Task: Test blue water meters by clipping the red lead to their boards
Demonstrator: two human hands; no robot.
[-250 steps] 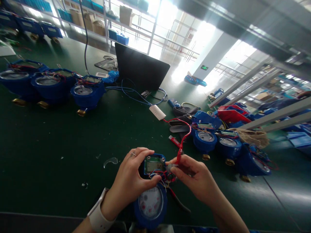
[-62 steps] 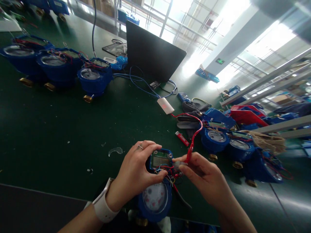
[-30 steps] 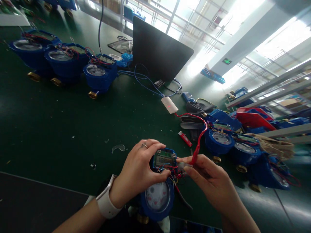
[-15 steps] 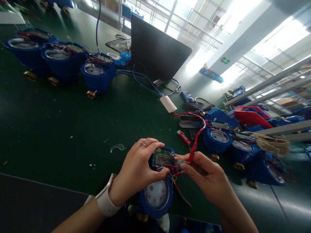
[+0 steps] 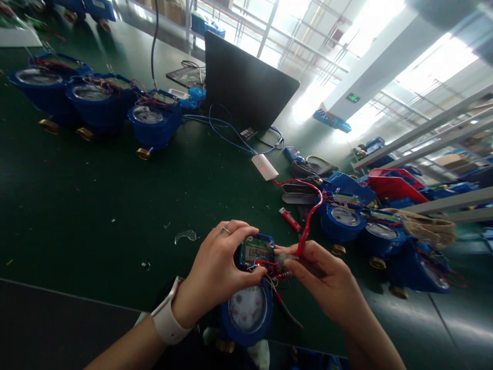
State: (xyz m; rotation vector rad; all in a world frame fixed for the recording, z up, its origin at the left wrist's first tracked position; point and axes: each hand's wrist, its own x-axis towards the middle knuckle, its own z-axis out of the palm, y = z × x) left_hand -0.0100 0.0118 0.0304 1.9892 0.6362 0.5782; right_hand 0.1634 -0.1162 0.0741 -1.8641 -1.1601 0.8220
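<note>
Around the work, the dark green worktop (image 5: 96, 200) is crowded towards its far side and right. A black laptop (image 5: 250, 82) stands open with its back showing, blocking the view of whatever lies behind its lid. Three blue water meters (image 5: 154, 123) with brass fittings line up on the left, loose wires on top; three more meters (image 5: 344, 223) sit on the right, near a coarse beige cloth (image 5: 431, 228) and a red bin (image 5: 395, 185).

One further water meter (image 5: 247, 311) is at the near edge, between the person's hands, its round dial below a rectangular display housing (image 5: 257, 252). The left hand (image 5: 217, 262) has its fingers curled firmly about that housing, covering its left side. The right hand (image 5: 327, 272) has thumb and fingers closed in a pinch on a translucent connector (image 5: 283, 261), which joins one glossy red cable (image 5: 309, 221); they hide part of the joint.

The cable runs to one flat white plastic box (image 5: 264, 167) with a red glow, fed by a thin blue cable (image 5: 227, 136). Nearby lie one red stick (image 5: 290, 220) with white lettering, one curved clear shard (image 5: 185, 236) and one red-and-black tool handle (image 5: 287, 311), partly hidden by the meter.
</note>
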